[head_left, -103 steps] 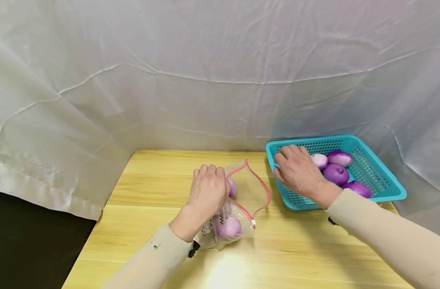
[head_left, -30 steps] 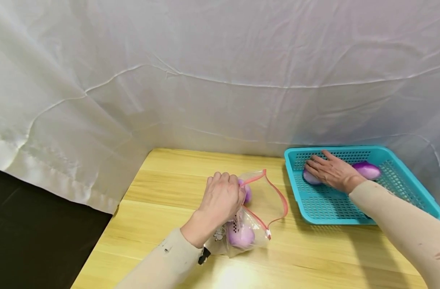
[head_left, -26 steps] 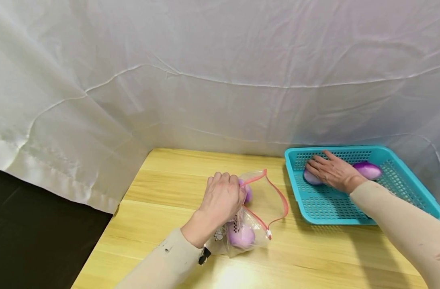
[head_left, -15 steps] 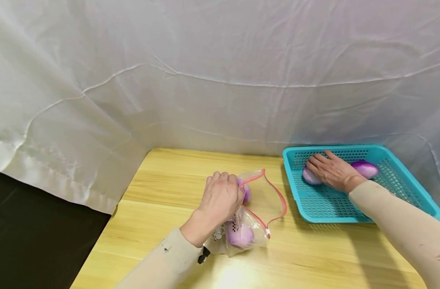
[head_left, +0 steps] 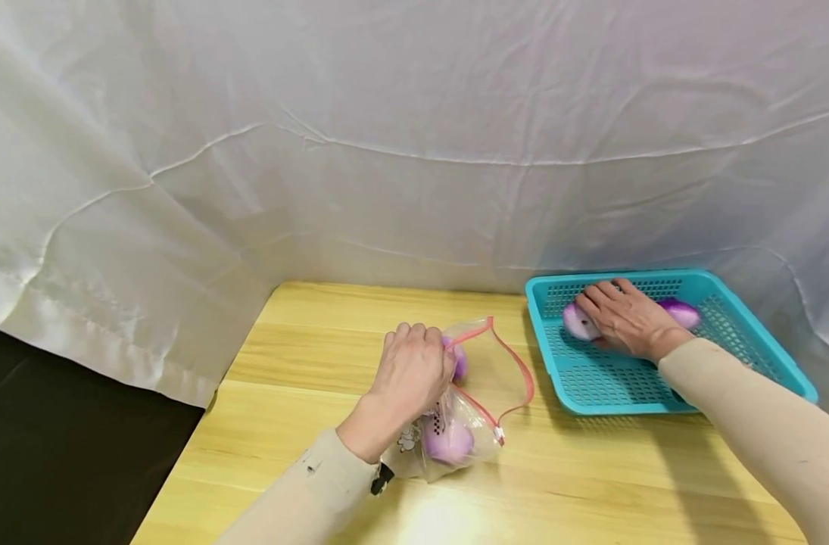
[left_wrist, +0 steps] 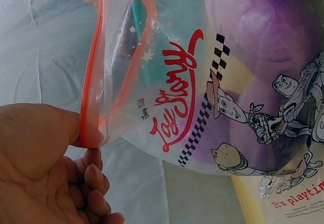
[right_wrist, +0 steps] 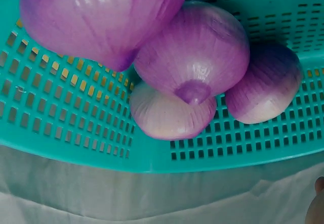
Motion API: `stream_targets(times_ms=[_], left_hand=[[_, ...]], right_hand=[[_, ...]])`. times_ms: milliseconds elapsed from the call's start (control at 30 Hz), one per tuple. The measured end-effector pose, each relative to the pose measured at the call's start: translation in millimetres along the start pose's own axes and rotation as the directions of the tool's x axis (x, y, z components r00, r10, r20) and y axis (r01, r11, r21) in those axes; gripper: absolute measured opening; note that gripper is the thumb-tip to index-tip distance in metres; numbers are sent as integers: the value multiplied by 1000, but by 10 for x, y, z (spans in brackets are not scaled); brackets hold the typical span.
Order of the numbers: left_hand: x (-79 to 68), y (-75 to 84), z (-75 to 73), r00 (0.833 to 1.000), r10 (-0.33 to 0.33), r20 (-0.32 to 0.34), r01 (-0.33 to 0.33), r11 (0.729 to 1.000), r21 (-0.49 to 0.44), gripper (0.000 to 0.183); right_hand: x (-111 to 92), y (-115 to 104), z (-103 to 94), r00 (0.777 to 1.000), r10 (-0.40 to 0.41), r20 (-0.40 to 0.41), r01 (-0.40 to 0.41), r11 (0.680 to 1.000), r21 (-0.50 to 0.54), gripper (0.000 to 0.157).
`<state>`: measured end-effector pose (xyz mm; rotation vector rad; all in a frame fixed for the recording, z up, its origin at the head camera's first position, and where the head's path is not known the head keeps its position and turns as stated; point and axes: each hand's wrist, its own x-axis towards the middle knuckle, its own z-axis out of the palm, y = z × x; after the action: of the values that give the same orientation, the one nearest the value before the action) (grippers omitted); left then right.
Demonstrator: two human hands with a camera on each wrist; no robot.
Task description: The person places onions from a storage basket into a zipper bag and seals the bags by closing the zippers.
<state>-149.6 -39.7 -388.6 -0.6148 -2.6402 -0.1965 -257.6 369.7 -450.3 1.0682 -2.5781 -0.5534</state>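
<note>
Gripped the purple onion (head_left: 580, 323) at the left of the teal basket (head_left: 618, 409) with bent fingers of the right hand (head_left: 625, 318), apparently from above, thumb mostly out of sight. Pinched the red rim (left_wrist: 88, 77) of the clear bag (head_left: 484, 437) between thumb and fingers of the left hand (head_left: 410, 371), on the table (head_left: 305, 363) beside the basket, mouth gaping toward it, lower bagged onion (head_left: 450, 443) showing through the film.

Judged the purple onion firm, rounded and of modest weight, likely to slip or roll on glossy skin; best taken round the widest part, fingers and thumb opposed, rather than by the narrow tip. Judged the bag light, limp and slick, prone to folding shut; best held by the stiffer rim, not the thin film.

Could not see the right palm or how deep the fingers reached. Caught only a cut-off sliver of hand in the right wrist view's lower-right corner. Lost the top of the large onion (right_wrist: 101, 21) beyond that view's edge. Could not count the bag's contents past print and knuckles.
</note>
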Motion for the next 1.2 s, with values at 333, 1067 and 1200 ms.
stream_targets(times_ms=[333,1067,1200], left_hand=[[39,-62,0,997,-39,72,43,997,-60,27],[66,-136,12,997,-58,60,62,996,-63,25],[79,-141,15,998,-46,34,48,998,-50,25]], right_hand=[[44,21,-174,996,21,-84,-24,999,-36,91],[171,-51,-783,973,136,-185,-139,990,-3,92],[193,-96,-889,965,135,-226,-136,991,12,92]])
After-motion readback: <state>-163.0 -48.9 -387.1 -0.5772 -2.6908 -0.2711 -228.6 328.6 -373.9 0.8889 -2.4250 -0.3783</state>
